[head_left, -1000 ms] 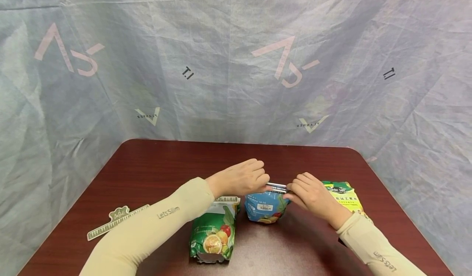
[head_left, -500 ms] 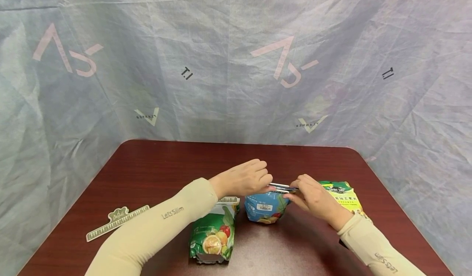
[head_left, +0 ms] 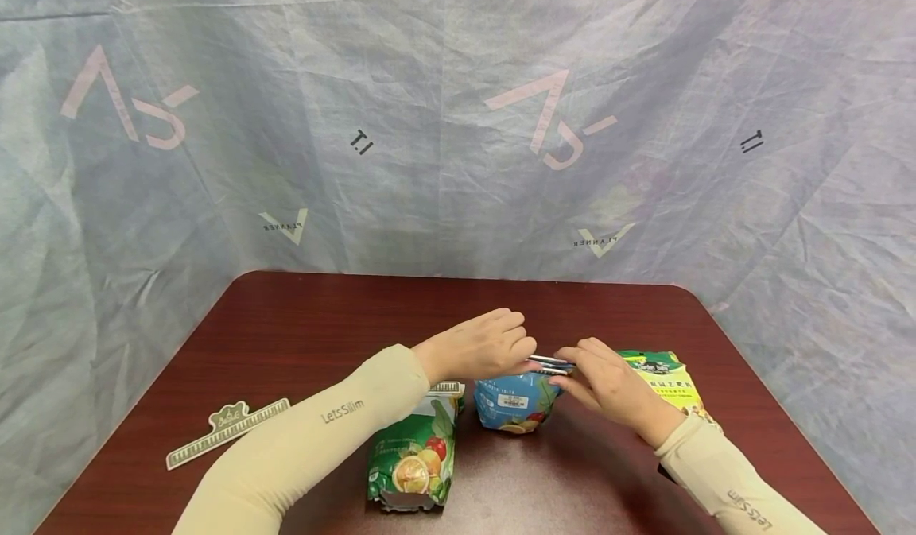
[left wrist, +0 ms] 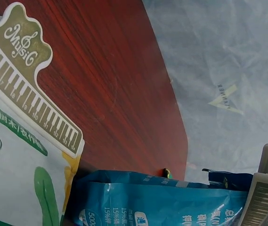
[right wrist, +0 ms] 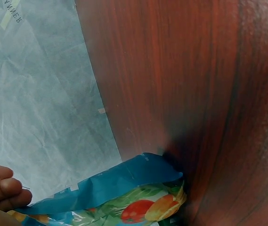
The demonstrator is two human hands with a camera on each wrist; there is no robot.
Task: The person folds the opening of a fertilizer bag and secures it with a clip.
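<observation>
My left hand (head_left: pixel 483 346) grips a pale clip (head_left: pixel 549 362) at the top of a blue bag (head_left: pixel 511 402) that stands on the table. In the left wrist view the clip (left wrist: pixel 264 200) is spread, with the bag's dark folded top edge (left wrist: pixel 230 180) reaching between its jaws. At the bag's right end my right hand (head_left: pixel 608 381) pinches the top edge; its curled fingers (right wrist: pixel 4 188) meet the blue bag (right wrist: pixel 124 181) in the right wrist view. The left hand's fingertips are mostly hidden behind the clip and knuckles.
A green bag (head_left: pixel 411 455) with a piano-key clip (head_left: pixel 445 387) across its top stands left of the blue one. Another such clip (head_left: pixel 229 432) lies at the table's left. Behind my right hand is a yellow-green bag (head_left: pixel 661 376). A grey cloth (head_left: pixel 429 161) hangs behind the table (head_left: pixel 358 296).
My left hand has shifted slightly to the right with the clip, nearer to the right hand. The right hand and the bags stay nearly where they were.
</observation>
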